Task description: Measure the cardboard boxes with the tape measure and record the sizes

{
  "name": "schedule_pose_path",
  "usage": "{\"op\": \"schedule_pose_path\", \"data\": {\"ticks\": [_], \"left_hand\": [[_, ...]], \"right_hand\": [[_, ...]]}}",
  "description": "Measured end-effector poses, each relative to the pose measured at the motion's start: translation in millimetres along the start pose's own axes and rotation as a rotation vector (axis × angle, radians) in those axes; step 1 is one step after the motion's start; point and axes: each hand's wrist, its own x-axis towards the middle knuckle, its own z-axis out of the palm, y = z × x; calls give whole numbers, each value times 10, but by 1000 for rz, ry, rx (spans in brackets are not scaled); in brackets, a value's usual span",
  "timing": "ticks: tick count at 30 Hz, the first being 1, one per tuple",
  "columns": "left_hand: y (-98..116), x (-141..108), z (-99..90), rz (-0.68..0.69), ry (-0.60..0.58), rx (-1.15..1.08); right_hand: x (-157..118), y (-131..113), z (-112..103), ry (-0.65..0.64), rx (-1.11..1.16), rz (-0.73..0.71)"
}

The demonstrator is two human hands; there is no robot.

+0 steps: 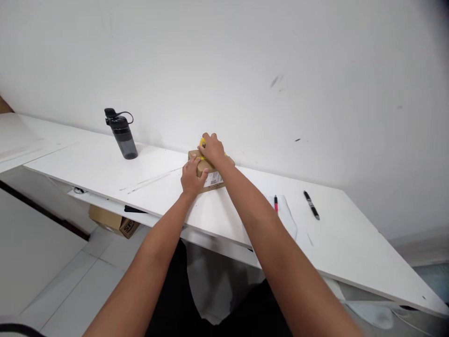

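Note:
A small brown cardboard box (213, 167) with a white label on its near side rests on the desk near the wall. My left hand (192, 177) grips the box's left end, thumb on the near edge and fingers over the top. My right hand (212, 149) is closed around a yellow tape measure (202, 142) over the top of the box. A strip of yellow blade runs across the box top between my hands. My right hand and forearm hide part of the box's top and right side.
A dark water bottle (125, 139) stands to the left on the white desk (157, 168). On the right are a sheet of paper (289, 220), a red-and-black pen (276, 203) and a black pen (311, 205). Below the desk at left lies a larger cardboard box (108, 219).

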Motion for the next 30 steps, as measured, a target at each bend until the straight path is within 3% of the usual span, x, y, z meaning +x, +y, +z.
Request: {"op": "schedule_pose_path", "data": {"ticks": [10, 18, 26, 30], "left_hand": [[-17, 0, 78, -43, 3, 7], [-31, 8, 71, -25, 4, 12], [-26, -8, 64, -6, 7, -3], [-65, 87, -76, 82, -12, -21]], "right_hand": [[139, -27, -227, -169, 1, -19], [198, -124, -473, -363, 31, 117], [-6, -121, -592, -387, -108, 44], [-83, -149, -650, -363, -102, 48]]}}
